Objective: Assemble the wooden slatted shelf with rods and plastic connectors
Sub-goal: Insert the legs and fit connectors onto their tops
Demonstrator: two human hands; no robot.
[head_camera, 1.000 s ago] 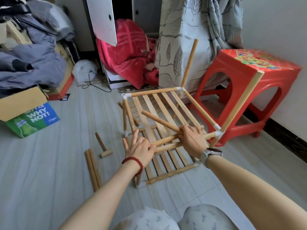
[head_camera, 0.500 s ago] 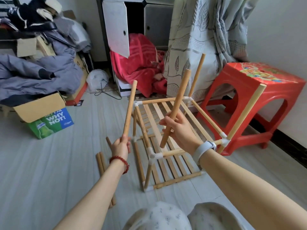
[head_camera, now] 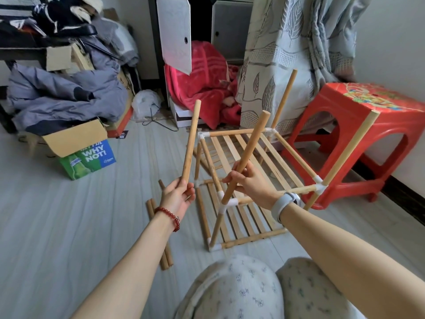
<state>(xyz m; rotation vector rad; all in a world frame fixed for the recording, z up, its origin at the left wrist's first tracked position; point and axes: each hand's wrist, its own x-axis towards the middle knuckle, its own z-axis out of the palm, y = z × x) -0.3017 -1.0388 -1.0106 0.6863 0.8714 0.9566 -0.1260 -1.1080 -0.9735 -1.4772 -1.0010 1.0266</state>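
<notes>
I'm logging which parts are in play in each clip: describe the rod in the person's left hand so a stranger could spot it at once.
Start at the half-built slatted shelf frame on the floor in front of the red plastic stool. Just left of it, the left hand grips the lower end of a loose wooden rod standing nearly upright. Unlike the rod in the right hand, its lower end meets no white connector.
</notes>
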